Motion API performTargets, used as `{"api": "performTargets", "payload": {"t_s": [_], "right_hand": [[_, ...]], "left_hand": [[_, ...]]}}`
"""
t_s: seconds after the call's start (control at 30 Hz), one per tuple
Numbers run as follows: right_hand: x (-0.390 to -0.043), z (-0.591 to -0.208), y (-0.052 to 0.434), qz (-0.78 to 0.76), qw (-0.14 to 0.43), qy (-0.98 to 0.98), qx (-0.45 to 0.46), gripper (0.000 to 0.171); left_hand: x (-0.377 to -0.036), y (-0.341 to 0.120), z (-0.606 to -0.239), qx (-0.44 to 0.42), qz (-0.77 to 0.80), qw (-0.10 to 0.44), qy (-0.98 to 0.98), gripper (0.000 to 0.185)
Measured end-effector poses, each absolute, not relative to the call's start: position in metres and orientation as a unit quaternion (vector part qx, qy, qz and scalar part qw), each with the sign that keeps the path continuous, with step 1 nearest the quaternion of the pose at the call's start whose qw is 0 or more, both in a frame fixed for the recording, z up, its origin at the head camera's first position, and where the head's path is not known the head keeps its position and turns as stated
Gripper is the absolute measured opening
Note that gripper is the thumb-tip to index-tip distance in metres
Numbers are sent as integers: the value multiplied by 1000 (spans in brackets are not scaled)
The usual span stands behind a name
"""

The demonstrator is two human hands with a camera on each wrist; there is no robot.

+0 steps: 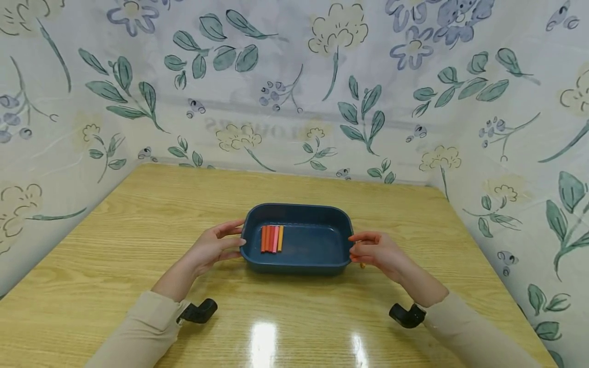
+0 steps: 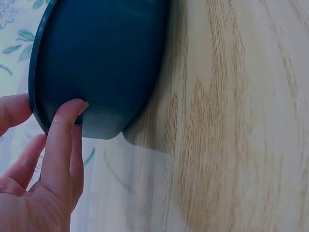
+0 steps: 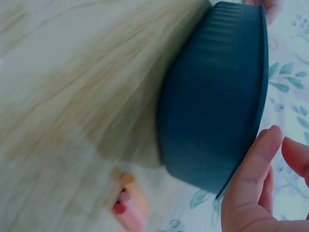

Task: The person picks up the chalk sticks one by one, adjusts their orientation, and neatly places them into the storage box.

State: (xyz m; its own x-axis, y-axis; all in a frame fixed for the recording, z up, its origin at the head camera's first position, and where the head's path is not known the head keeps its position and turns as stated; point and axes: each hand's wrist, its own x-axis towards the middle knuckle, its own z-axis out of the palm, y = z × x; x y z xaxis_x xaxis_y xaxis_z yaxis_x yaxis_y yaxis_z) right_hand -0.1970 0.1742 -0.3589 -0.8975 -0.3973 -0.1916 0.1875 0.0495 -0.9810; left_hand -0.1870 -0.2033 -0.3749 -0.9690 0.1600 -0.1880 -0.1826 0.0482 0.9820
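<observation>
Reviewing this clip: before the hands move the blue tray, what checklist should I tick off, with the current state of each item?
1. Left hand on the dark blue plastic tray: ok, thumb and fingers at its left rim.
2. Right hand on the tray: ok, fingers at its right rim.
3. Tray flat on the light wooden table: ok.
4. Orange and red crayon sticks inside the tray: ok, side by side at its left end.
5. Loose sticks outside the tray near the right hand: not ok, blurred on the table.
6. Firmness of both grips: cannot tell.
</observation>
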Motion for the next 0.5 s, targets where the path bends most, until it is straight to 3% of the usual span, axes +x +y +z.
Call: {"api": "performTargets", "payload": {"t_s": [0.5], "right_hand": [[-218,-381,209,-635,186,750,14,46]], "left_hand": [[-187,-202,-375,-7,688,127,714,62]]}}
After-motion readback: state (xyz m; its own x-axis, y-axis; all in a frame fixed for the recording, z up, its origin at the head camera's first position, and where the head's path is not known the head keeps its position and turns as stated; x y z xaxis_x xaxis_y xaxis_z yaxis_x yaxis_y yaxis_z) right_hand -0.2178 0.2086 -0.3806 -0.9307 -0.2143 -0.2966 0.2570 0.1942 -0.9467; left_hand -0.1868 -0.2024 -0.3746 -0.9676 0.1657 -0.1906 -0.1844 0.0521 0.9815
